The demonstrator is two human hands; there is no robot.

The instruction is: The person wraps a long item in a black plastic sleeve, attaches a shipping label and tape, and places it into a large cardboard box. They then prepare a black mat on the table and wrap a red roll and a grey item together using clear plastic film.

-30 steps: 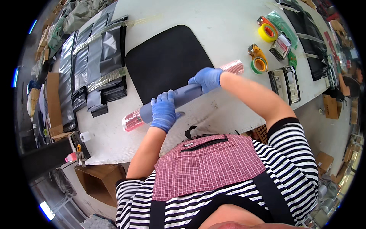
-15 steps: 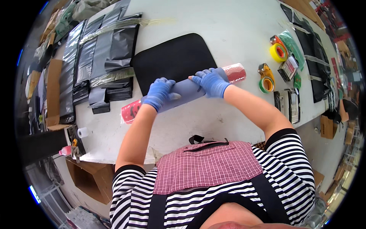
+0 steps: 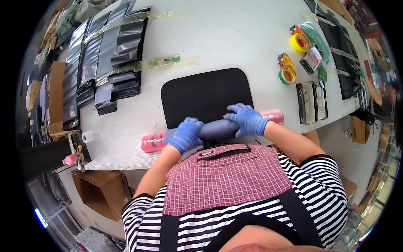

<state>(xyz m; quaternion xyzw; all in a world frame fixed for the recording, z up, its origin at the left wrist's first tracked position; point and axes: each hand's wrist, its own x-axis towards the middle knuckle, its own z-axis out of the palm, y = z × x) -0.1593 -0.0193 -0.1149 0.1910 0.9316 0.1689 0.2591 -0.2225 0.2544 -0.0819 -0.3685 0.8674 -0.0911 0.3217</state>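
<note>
Long grey-covered roll with pink, film-wrapped ends [image 3: 218, 130] is held crosswise at the near edge of a flat, black, round-cornered sheet [image 3: 205, 94]. It is gripped from above by the blue-gloved left hand [image 3: 186, 135] and blue-gloved right hand [image 3: 247, 120], both half curled around it. Probably light and pliant, with slippery film, it is best grasped by the grey.

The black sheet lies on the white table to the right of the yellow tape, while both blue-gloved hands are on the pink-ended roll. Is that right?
Not quite: the head view shows the black sheet left of the yellow tape. It does lie on the white table, and the blue-gloved left hand and right hand are on the pink-ended roll.
</note>
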